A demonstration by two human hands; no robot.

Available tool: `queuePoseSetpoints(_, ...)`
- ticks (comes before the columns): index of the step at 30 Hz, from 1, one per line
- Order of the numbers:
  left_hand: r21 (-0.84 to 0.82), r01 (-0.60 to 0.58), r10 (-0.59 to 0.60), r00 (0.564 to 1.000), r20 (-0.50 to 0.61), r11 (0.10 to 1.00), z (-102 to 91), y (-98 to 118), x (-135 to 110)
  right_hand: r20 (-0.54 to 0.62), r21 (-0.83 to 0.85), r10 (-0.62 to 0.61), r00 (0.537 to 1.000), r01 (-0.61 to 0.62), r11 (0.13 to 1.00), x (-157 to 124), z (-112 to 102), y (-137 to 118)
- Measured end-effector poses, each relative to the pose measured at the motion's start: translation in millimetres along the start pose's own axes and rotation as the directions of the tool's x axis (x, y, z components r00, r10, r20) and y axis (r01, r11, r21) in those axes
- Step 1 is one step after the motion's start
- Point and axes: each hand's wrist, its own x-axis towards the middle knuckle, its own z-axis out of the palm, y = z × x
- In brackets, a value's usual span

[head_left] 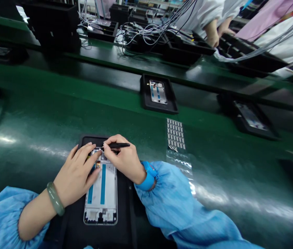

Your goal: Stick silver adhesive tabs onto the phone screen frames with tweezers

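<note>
An open phone frame with two blue strips lies in a black tray right in front of me. My left hand rests on the frame's upper left part, fingers spread and pressing down. My right hand pinches black tweezers, whose tip touches the frame's top edge near my left fingertips. A green bangle is on my left wrist and a blue band on my right.
A clear sheet of small grey parts lies to the right on the green belt. Further out sit two more black trays with phone frames. Other workers' hands, cables and black trays fill the far side.
</note>
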Motion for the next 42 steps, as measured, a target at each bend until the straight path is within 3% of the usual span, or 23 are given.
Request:
queuePoseSetpoints(7,-0.015,0.006,-0.006,1.0,-0.002,1.0,-0.7,0.3,0.1,-0.026,0.047,0.082,0.996,-0.081,0.996,1.8,-2.3,-2.7)
queuePoseSetpoints(16,-0.01,-0.001,0.001,1.0,-0.012,1.0,0.1,-0.7,0.0,-0.012,-0.013,0.007,1.0,-0.007,1.0,1.9,-2.2,0.7)
queuePoseSetpoints(20,0.004,-0.004,0.004,1.0,-0.004,1.0,-0.1,-0.6,-0.1,0.024,-0.084,-0.125,0.992,0.126,0.988,5.0,-3.1,-1.9)
queuePoseSetpoints(23,0.011,0.003,-0.003,1.0,-0.001,1.0,-1.1,0.4,0.9,0.143,-0.173,-0.269,0.952,0.292,0.941,5.9,-0.9,-4.7)
queuePoseSetpoints(26,0.013,0.01,-0.01,1.0,-0.02,1.0,-0.6,0.0,1.9,0.206,-0.183,-0.298,0.932,0.336,0.924,5.2,-2.0,-6.6)
queuePoseSetpoints(30,0.005,-0.007,0.007,0.999,-0.035,1.0,1.5,-4.4,1.6,-0.015,-0.05,-0.136,0.991,0.135,0.99,6.6,-22.2,-12.8)
queuePoseSetpoints(34,0.074,-0.015,0.019,0.998,-0.053,0.997,-5.5,4.8,6.7,-0.301,0.022,-0.045,0.953,0.054,0.998,11.5,-55.7,-27.9)
queuePoseSetpoints(38,0.103,-0.123,0.122,0.992,0.014,0.987,-13.8,51.5,21.9,-0.458,-0.061,-0.138,0.878,0.124,0.99,16.6,-78.6,-35.5)
queuePoseSetpoints(42,0.207,-0.1,0.072,0.988,0.138,0.973,-3.7,102.0,38.4,-0.454,-0.212,-0.19,0.87,0.102,0.972,24.5,-91.5,-23.6)
